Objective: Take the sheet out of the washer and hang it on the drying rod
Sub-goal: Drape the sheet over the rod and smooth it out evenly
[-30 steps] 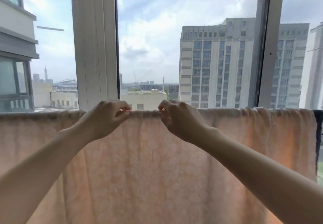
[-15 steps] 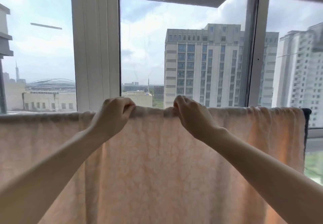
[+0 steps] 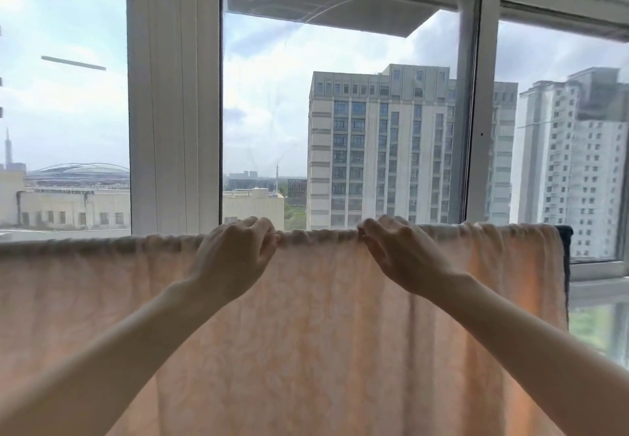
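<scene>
along the sheet's (image 3: 306,333) top fold, both hands have slid apart, left hand (image 3: 235,255) fingers still pinching, right hand (image 3: 398,251) fingers now loosely spread; hanging looks nearly done.

Sheet (image 3: 306,333) draped before window (image 3: 340,129); left hand (image 3: 235,258), right hand (image 3: 401,255) side by side at top fold.
</scene>
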### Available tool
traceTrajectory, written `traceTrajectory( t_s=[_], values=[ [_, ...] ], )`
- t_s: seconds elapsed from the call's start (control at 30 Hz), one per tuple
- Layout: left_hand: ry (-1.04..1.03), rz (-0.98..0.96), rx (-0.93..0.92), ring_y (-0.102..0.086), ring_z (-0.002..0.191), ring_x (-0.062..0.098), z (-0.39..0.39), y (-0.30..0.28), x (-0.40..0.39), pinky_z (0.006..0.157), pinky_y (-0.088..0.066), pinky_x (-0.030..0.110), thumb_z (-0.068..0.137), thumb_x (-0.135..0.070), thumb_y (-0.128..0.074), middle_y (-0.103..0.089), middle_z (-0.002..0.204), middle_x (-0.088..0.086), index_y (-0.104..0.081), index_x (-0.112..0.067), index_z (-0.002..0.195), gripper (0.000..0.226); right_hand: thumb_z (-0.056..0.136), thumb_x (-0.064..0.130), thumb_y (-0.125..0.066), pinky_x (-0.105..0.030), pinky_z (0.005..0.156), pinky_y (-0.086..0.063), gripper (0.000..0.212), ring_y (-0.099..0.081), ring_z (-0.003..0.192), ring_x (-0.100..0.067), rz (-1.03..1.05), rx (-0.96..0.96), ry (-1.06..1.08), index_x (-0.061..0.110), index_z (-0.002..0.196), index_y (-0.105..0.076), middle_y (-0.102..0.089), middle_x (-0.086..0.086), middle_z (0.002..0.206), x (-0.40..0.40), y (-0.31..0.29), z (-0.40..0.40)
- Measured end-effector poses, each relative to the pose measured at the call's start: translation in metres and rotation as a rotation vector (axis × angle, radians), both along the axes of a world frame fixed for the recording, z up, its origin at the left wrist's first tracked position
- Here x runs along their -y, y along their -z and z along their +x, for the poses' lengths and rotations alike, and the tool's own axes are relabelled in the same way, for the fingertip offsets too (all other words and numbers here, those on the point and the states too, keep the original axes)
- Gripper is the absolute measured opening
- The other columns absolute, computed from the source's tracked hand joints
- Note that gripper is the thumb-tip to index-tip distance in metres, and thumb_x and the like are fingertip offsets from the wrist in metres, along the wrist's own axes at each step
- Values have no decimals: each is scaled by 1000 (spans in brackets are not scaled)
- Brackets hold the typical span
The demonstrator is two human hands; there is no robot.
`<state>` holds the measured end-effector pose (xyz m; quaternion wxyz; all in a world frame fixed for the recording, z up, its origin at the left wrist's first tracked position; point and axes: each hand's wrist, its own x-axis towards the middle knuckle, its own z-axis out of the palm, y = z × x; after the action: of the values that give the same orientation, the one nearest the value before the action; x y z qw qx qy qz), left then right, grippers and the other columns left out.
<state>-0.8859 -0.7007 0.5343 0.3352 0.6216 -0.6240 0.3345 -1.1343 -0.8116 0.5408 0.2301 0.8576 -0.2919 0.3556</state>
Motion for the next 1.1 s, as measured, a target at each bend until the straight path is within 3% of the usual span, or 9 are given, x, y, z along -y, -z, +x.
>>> traceTrajectory(
  t_s=[0.17, 0.4, 0.57, 0.73, 0.93, 1.1],
  values=[
    [74, -17, 53, -65, 85, 19, -22, 4, 17, 84, -50, 37, 101, -28, -45, -69, 92, -1, -67, -15, 102, 25, 99, 29, -41, -38, 76, -55, 27, -64, 85, -20, -26, 18, 10, 16, 121, -52, -65, -5, 104, -5, -3, 12],
    [68, 58, 23, -61, 107, 17, -18, -11, 0, 91, -45, 35, 102, -34, -39, -68, 117, -3, -62, -21, 121, 33, 100, 37, -36, -37, 79, -56, 34, -62, 97, -14, -35, -4, -99, 17, 120, -54, -62, -1, 115, -19, -1, 44],
    [-42, 87, -25, -62, 99, 19, 35, -19, -37, 79, -42, 31, 100, -30, -45, -69, 110, -3, -65, -21, 110, 25, 100, 34, -42, -31, 76, -54, 28, -63, 92, -13, -47, 10, -192, 18, 120, -54, -63, 1, 112, -27, 0, 78],
    [-101, 95, -72, -59, 86, 14, 88, -16, -75, 73, -44, 30, 99, -28, -48, -68, 101, -4, -65, -19, 102, 20, 100, 33, -41, -35, 72, -55, 25, -63, 89, -14, -82, 18, -267, 19, 115, -56, -64, 3, 105, -47, 0, 125],
    [-96, 105, -33, -61, 86, 16, 147, -7, -114, 75, -50, 36, 97, -30, -53, -66, 95, -8, -66, -18, 104, 19, 101, 34, -43, -34, 72, -55, 23, -63, 87, -14, -80, 2, -333, 19, 111, -56, -63, 3, 101, -82, 0, 175],
    [-7, 47, -22, -64, 83, 10, 177, -2, -134, 75, -56, 37, 92, -28, -61, -67, 96, -10, -69, -17, 105, 19, 98, 25, -53, -37, 73, -56, 10, -62, 81, -15, -8, 40, -311, 16, 101, -58, -63, 2, 94, -96, -4, 200]
  ],
)
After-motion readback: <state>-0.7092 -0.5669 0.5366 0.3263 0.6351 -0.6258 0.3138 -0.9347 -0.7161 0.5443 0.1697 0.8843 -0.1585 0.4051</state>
